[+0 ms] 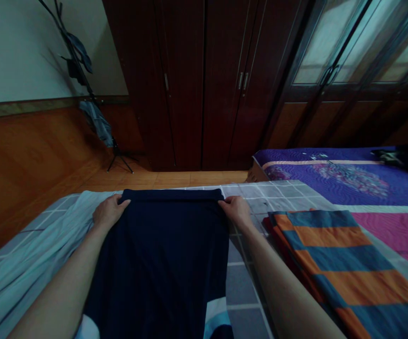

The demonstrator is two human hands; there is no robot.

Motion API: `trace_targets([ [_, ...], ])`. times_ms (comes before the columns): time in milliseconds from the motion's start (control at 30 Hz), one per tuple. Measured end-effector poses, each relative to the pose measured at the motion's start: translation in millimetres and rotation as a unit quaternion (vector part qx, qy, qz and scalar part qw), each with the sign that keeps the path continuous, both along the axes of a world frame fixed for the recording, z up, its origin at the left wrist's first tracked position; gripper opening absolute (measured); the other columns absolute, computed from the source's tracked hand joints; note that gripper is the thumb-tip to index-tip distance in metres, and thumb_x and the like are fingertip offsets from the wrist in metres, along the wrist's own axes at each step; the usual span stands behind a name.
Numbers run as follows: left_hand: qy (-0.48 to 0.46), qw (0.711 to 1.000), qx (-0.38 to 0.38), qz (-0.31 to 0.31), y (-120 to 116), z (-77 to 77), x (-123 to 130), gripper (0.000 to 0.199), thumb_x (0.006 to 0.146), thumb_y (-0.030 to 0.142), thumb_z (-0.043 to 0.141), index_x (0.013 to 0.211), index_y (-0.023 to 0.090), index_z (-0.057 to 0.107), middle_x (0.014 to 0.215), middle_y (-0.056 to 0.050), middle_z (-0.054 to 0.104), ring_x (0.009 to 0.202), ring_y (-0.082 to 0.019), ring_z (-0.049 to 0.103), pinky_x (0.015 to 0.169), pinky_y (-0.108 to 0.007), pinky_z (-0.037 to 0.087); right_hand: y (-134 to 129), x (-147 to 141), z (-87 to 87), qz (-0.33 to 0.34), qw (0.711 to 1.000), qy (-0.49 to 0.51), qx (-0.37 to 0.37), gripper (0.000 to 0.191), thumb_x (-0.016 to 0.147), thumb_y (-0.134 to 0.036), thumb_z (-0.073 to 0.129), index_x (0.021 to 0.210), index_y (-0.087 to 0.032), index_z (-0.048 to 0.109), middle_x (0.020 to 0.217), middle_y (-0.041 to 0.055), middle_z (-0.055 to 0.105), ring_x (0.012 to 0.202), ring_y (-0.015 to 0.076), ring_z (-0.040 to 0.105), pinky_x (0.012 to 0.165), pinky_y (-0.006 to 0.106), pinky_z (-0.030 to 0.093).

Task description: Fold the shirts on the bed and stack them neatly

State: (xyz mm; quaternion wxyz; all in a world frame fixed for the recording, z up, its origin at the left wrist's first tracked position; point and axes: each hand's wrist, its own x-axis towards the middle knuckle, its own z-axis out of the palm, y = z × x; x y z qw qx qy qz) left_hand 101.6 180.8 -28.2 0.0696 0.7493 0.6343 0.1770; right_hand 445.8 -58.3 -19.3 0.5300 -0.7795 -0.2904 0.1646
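Observation:
Dark navy shorts (168, 254) with a wide waistband are stretched out in front of me, their lower part running out of the picture. White and light-blue patches show near the leg hems. My left hand (109, 212) pinches the left end of the waistband between thumb and fingers. At the opposite end, my right hand (237, 211) grips the other waistband corner the same way. A pale aqua cloth (30, 256) lies rumpled beside my left forearm. Right of my right forearm rests a folded orange and blue-grey checked cloth (345, 263), with a dark red piece under its edge.
Beneath everything is a bed with a grey checked sheet (246, 292). A purple floral bedspread (316, 172) and a pink area (394, 230) lie to the right. Beyond stand a dark wooden wardrobe (186, 103) and, back left, a coat rack (84, 77) with garments.

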Motion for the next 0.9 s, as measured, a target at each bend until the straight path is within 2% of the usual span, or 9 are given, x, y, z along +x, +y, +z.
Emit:
trace_targets([
  [133, -0.037, 0.999, 0.014, -0.006, 5.0, -4.7, 4.0, 0.035, 0.078, 0.043, 0.052, 0.100, 0.019, 0.063, 0.098, -0.013, 0.069, 0.093, -0.035, 0.064, 0.073, -0.041, 0.050, 2.8, -3.0, -4.6, 0.028, 0.998, 0.025, 0.059, 0.027, 0.063, -0.041, 0.067, 0.052, -0.020, 0.055, 0.047, -0.0011, 0.051, 0.051, 0.0155, 0.052, 0.048, 0.024, 0.036],
  [267, -0.105, 0.994, 0.035, -0.023, 10.0, -5.2, 8.5, 0.033, 0.082, 0.036, 0.047, 0.106, 0.015, 0.055, 0.098, -0.010, 0.069, 0.088, -0.022, 0.067, 0.072, -0.028, 0.052, 8.0, -2.5, -8.3, 0.048, 0.992, 0.041, 0.114, 0.028, 0.075, -0.047, 0.051, 0.071, -0.020, 0.056, 0.061, 0.0005, 0.060, 0.053, 0.0148, 0.056, 0.052, 0.025, 0.046],
  [333, -0.126, 0.991, 0.048, -0.021, 10.8, -4.4, 9.0, 0.033, 0.082, 0.030, 0.045, 0.110, 0.013, 0.050, 0.100, -0.009, 0.068, 0.086, -0.019, 0.067, 0.071, -0.025, 0.052, 10.9, -1.7, -10.4, 0.050, 0.992, 0.017, 0.115, 0.024, 0.079, -0.041, 0.047, 0.078, -0.020, 0.058, 0.068, 0.0018, 0.064, 0.060, 0.0162, 0.060, 0.058, 0.028, 0.050],
  [433, -0.119, 0.990, 0.069, -0.014, 7.6, -4.2, 8.2, 0.031, 0.080, 0.023, 0.045, 0.110, 0.016, 0.052, 0.103, -0.010, 0.066, 0.094, -0.023, 0.065, 0.078, -0.031, 0.051, 13.7, -1.4, -14.5, 0.044, 0.993, -0.053, 0.091, 0.016, 0.077, -0.028, 0.050, 0.081, -0.019, 0.062, 0.082, 0.0056, 0.067, 0.079, 0.0211, 0.063, 0.076, 0.035, 0.050],
  [533, -0.083, 0.994, 0.070, -0.032, 2.1, -5.8, 8.5, 0.031, 0.078, 0.024, 0.051, 0.109, 0.020, 0.058, 0.105, -0.010, 0.066, 0.102, -0.029, 0.061, 0.085, -0.040, 0.048, 14.0, -3.8, -17.6, 0.030, 0.989, -0.136, 0.054, 0.014, 0.072, -0.018, 0.056, 0.081, -0.017, 0.066, 0.104, 0.0119, 0.065, 0.109, 0.0279, 0.053, 0.100, 0.042, 0.037],
  [667, -0.056, 0.994, 0.069, -0.057, -9.4, 2.5, 11.6, 0.049, 0.078, 0.027, 0.056, 0.124, 0.013, 0.051, 0.121, -0.016, 0.058, 0.115, -0.030, 0.053, 0.096, -0.041, 0.043, 12.5, -8.3, -17.7, 0.027, 0.978, -0.205, 0.003, 0.023, 0.076, -0.018, 0.057, 0.096, -0.012, 0.068, 0.115, 0.0170, 0.060, 0.118, 0.0300, 0.045, 0.105, 0.042, 0.029],
  [733, -0.045, 0.994, 0.073, -0.073, -30.6, 19.5, 13.4, 0.053, 0.077, 0.026, 0.057, 0.127, 0.010, 0.048, 0.126, -0.017, 0.054, 0.121, -0.030, 0.048, 0.101, -0.040, 0.039, 12.1, -9.0, -17.2, 0.028, 0.974, -0.222, -0.018, 0.028, 0.078, -0.020, 0.056, 0.103, -0.011, 0.067, 0.117, 0.0176, 0.060, 0.118, 0.0295, 0.046, 0.105, 0.041, 0.030],
  [800, -0.038, 0.987, 0.078, -0.133, -73.5, 45.1, 15.8, 0.046, 0.080, 0.026, 0.057, 0.124, 0.013, 0.052, 0.128, -0.013, 0.053, 0.121, -0.026, 0.047, 0.103, -0.036, 0.038, 12.3, -8.6, -16.7, 0.027, 0.972, -0.230, -0.032, 0.031, 0.079, -0.020, 0.056, 0.107, -0.011, 0.066, 0.117, 0.0168, 0.060, 0.118, 0.0289, 0.046, 0.104, 0.040, 0.030],
  [900, -0.052, 0.927, 0.074, -0.364, -178.4, 80.8, 20.6, 0.028, 0.091, 0.031, 0.047, 0.114, 0.020, 0.058, 0.113, -0.006, 0.062, 0.103, -0.021, 0.058, 0.092, -0.033, 0.045, 13.0, -7.4, -15.8, 0.025, 0.973, -0.227, -0.038, 0.032, 0.078, -0.019, 0.055, 0.107, -0.012, 0.066, 0.116, 0.0140, 0.062, 0.116, 0.0276, 0.048, 0.103, 0.038, 0.031],
])
